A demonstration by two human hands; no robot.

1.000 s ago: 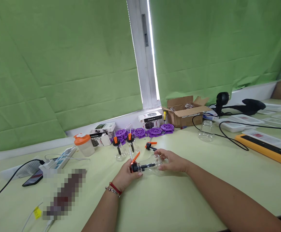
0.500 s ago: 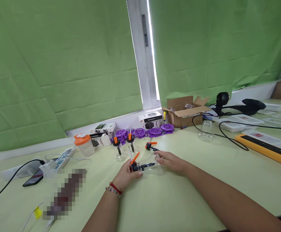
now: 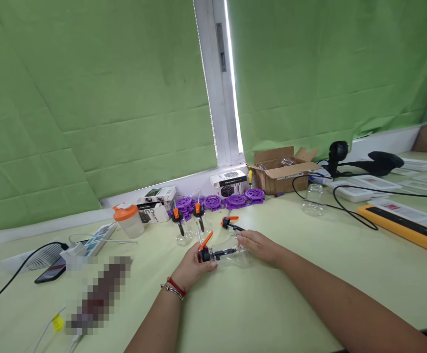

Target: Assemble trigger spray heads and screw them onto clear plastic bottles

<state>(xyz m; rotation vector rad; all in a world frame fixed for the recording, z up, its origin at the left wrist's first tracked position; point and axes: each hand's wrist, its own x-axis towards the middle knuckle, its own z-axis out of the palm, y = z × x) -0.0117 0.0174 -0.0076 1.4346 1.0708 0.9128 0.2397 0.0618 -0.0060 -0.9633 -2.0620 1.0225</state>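
A clear bottle (image 3: 231, 255) lies on its side between my hands, with a black and orange pump head at its left end. My left hand (image 3: 194, 264) is closed around the pump head and neck. Against the bottle's right end rests my right hand (image 3: 258, 244), its fingers curved over the clear base. Just behind, another black pump head with an orange lever (image 3: 231, 223) lies on the table. Two clear bottles with orange and black heads (image 3: 183, 237) (image 3: 203, 228) stand upright behind my left hand.
Purple round parts (image 3: 212, 202) line the back, near printed boxes (image 3: 230, 182) and an open cardboard box (image 3: 283, 179). An orange-lidded cup (image 3: 128, 220) and a power strip (image 3: 99, 240) are left. At right are a clear jar (image 3: 313, 200), black cable and a yellow-black bar (image 3: 404, 230).
My right hand's fingers have shifted slightly along the bottle's right end. Otherwise the hands and the bottle are almost where they were.
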